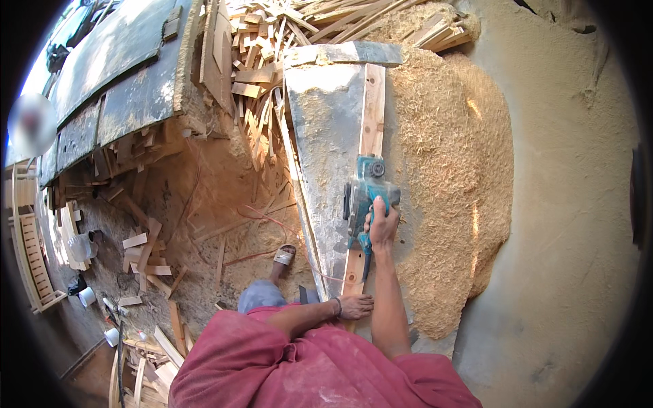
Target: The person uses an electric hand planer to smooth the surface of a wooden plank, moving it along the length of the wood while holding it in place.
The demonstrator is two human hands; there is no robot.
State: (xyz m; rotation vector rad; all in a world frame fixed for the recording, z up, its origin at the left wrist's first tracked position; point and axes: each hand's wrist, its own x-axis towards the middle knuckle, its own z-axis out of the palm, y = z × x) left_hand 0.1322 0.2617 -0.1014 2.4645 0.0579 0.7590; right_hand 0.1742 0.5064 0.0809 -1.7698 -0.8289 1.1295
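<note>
My right hand (382, 223) is closed round the rear handle of a teal electric hand planer (371, 187). The planer sits flat on a long, narrow wooden board (371, 112) with dark knots. Across the near end of that board lies my left hand (357, 307), its fingers curled over the wood, close to my body. Beneath the board is a grey, dusty workbench top (326, 129). A cord leaves the back of the planer near my right wrist. The planer hides the middle of the board.
Wood shavings (449, 177) are heaped along the bench's right side, against a plastered wall (564, 170). Offcuts (255, 75) pile up beyond the bench. Another dark-topped bench (129, 88) stands at the left. A thin reddish cord (262, 215) and loose wood pieces (146, 255) lie on the floor.
</note>
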